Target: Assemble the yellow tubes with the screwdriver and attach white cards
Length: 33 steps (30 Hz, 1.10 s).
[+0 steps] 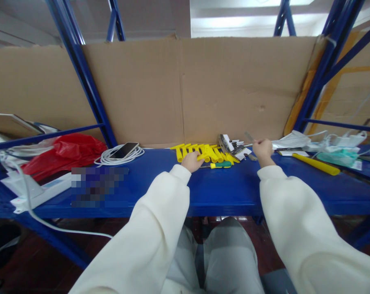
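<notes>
At the front of a row of yellow plastic handle-like pieces point(215, 154), my left hand point(191, 162) is closed on one yellow plastic piece point(202, 157). My right hand point(263, 148), raised over the blue shelf point(228, 190), pinches a thin, flat grey metal piece point(248, 137). Between the hands lies a screwdriver point(221, 165) with a green and yellow handle, close to my left fingers. Behind it, left of my right hand, is a pile of dark and white packaged pieces point(230, 146), too small to make out.
A phone point(124, 150) rests on a coiled white cable point(103, 158). Further left are a red plastic bag point(70, 153) and a white power strip point(47, 192). On the right lie a long yellow tool point(318, 164) and face masks point(338, 155). Cardboard point(142, 90) stands behind.
</notes>
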Each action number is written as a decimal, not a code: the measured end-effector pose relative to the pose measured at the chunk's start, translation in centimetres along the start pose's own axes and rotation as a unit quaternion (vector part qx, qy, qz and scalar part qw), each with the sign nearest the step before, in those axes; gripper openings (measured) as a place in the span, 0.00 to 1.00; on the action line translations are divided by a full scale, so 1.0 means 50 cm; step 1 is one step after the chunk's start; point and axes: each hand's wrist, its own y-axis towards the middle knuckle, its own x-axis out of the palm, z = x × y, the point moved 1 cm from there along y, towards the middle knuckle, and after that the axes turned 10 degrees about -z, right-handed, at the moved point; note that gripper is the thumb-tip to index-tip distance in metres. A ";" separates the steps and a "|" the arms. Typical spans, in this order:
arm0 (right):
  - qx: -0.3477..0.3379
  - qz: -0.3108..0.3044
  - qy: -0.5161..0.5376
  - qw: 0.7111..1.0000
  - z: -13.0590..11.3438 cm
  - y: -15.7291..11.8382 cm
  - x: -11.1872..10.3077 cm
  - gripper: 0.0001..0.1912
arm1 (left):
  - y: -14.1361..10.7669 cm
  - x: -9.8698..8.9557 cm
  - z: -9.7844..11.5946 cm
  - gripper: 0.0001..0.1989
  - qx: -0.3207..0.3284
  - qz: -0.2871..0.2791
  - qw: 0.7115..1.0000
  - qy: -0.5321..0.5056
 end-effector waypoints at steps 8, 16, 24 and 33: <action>-0.129 -0.179 0.152 0.963 -0.105 -0.066 0.070 0.06 | -0.018 -0.006 0.020 0.21 0.011 -0.002 0.999 0.032; -0.156 -0.259 0.162 0.939 -0.132 -0.142 0.104 0.08 | -0.024 -0.007 0.028 0.21 0.013 -0.010 0.998 0.062; -0.139 -0.300 0.127 0.935 -0.124 -0.156 0.082 0.11 | -0.025 -0.011 0.026 0.19 0.016 -0.003 0.999 0.051; -0.127 -0.347 0.149 0.917 -0.116 -0.157 0.073 0.11 | -0.028 -0.020 0.030 0.20 0.015 -0.008 0.995 0.098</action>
